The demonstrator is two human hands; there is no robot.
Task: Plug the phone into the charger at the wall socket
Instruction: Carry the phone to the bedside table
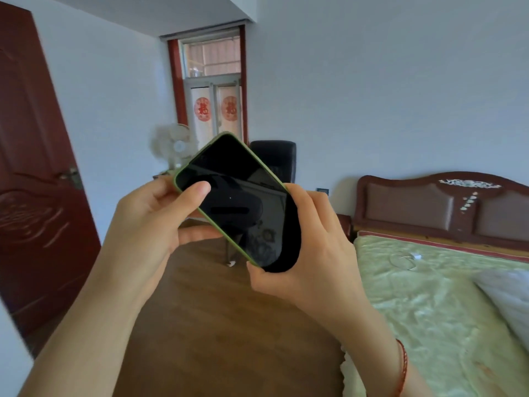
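Note:
A phone (234, 193) in a green case, its screen dark, is held up in front of me, tilted diagonally. My left hand (154, 222) grips its upper left corner, with the thumb resting on the screen. My right hand (309, 253) holds its lower right end from the side and underneath. A white charger cable (406, 260) lies coiled on the bed at the right, with a small white plug at its far end. A dark wall socket (323, 191) sits low on the far wall, left of the headboard.
A bed (429, 310) with a pale green cover and a brown headboard (446, 204) fills the right side. A dark red door (34, 181) stands at the left. A black chair (274, 159) and a fan (174, 144) stand by the far window. Wooden floor (217, 325) lies below.

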